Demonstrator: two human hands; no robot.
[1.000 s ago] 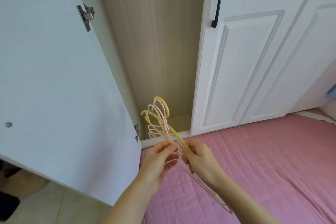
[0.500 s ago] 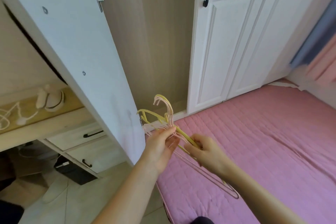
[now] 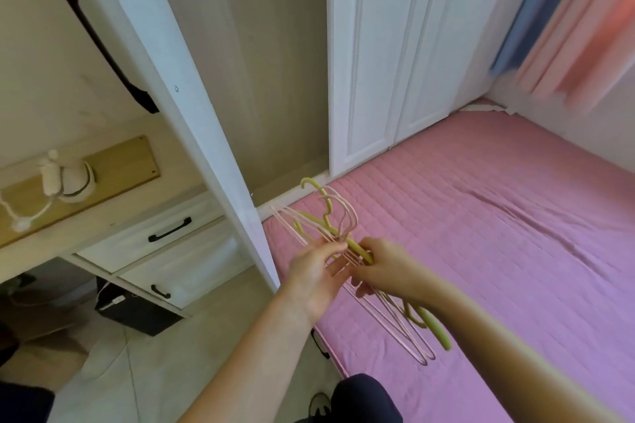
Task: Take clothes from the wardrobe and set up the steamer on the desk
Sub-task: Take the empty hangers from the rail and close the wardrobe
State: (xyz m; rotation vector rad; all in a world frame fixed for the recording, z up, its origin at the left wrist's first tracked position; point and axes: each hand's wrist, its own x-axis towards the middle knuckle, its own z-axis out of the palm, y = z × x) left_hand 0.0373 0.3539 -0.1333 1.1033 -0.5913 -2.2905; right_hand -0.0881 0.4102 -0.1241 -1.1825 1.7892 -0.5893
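A: Two big things crowd this spot: the open wardrobe (image 3: pixel 275 62), its white door (image 3: pixel 192 134) swung out just left of the hands, and the pink bed (image 3: pixel 498 251) under them. I see no clothes in the part of the wardrobe that shows.

B: So what could go wrong?

A: I'd judge the door first. It stands between the person and the worktop (image 3: pixel 86 213), so a turn toward it could knock the bundle or an elbow against the door edge.

B: And the steamer?

A: A white object with a cord sits on the worktop, well apart from both hands, beyond the door. It may be the steamer (image 3: pixel 68 178); I can't tell for certain. Its cord trails left and could snag when it is lifted.

B: The hangers?

A: A tangle of thin pink hangers and thicker yellow ones (image 3: pixel 330 227), hooks pointing toward the wardrobe, long ends hanging below the right forearm over the bed. The left hand (image 3: pixel 319 271) pinches the pink wires with curled fingers; the right hand (image 3: pixel 385 268) grips the yellow bar. Hooks are interlocked, so pulling one free could spill the rest.
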